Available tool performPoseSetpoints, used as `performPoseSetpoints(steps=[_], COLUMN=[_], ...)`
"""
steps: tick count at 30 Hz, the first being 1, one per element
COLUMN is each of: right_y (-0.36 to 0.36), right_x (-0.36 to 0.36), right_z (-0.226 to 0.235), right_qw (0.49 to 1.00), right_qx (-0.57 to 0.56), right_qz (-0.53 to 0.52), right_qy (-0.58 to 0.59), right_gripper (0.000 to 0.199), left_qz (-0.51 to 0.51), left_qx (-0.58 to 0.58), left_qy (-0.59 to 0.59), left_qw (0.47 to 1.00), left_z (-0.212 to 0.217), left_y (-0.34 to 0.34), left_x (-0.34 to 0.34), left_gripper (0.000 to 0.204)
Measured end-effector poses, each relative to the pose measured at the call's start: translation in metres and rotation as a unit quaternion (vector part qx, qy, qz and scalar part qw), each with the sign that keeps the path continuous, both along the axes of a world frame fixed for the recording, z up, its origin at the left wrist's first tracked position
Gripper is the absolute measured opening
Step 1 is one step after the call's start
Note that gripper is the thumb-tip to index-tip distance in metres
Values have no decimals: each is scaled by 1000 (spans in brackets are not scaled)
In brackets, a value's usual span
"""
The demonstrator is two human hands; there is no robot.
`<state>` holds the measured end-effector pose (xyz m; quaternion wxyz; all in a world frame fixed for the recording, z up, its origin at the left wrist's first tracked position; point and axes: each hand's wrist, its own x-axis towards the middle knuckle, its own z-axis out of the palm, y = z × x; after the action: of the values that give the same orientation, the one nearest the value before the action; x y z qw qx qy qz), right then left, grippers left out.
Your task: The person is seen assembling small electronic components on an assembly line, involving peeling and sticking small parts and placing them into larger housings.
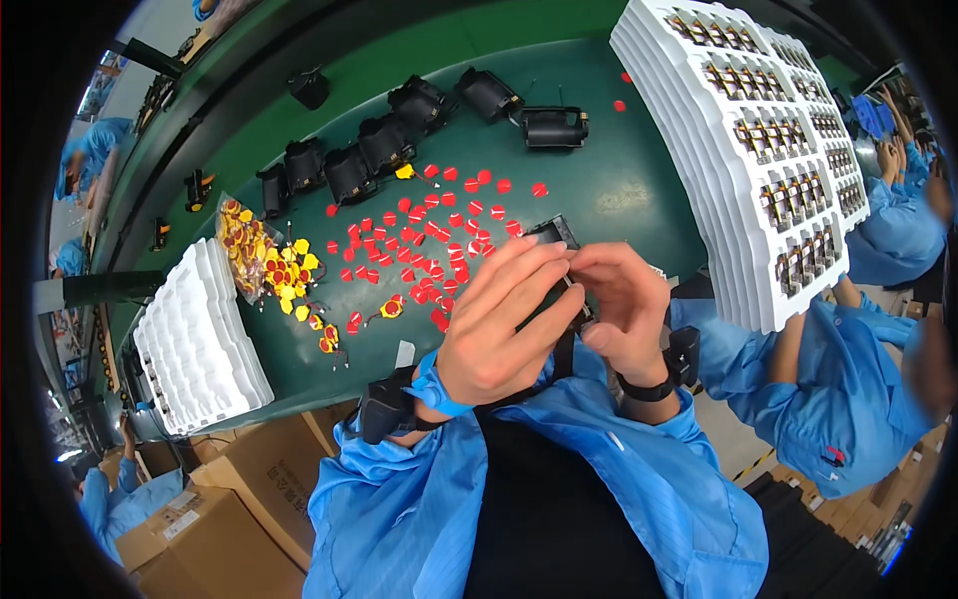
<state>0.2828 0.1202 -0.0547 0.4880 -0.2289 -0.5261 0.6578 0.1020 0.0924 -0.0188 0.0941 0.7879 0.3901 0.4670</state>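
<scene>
Both my hands are at a black plastic housing [555, 231] in front of my chest, over the table's near edge. Across its near side lie the fingers of my left hand [499, 329], gripping it and hiding much of it. My right hand [631, 311] is curled at its right side, thumb and fingertips closed on it. Just beyond are many scattered red round stickers [435, 232]. Left of these lie yellow discs with short wires [289, 268], some of them with red faces, beside a clear bag [244, 240] of similar pieces.
Several black housings [384, 143] stand in a row along the green table's [599, 190] far side. A tall stack of white trays [738, 150] holding small metal parts rises at right; more white trays [195, 339] stand at left. Cardboard boxes [249, 489] are below. A co-worker [798, 389] sits close at right.
</scene>
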Motion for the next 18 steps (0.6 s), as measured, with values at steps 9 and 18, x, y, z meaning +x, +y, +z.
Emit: performPoseSetpoints(steps=[9, 18], right_y=[13, 32], right_x=[44, 11], right_z=[-1, 14], right_qw=[993, 986], right_qx=[38, 161], right_qz=[-114, -31], right_qy=[-7, 43], right_gripper=[59, 62], left_qz=[92, 32], left_qx=[-195, -285], left_qy=[48, 48], left_qw=[975, 957], left_z=[-17, 5], left_y=[13, 4], left_x=[5, -3], left_gripper=[77, 79])
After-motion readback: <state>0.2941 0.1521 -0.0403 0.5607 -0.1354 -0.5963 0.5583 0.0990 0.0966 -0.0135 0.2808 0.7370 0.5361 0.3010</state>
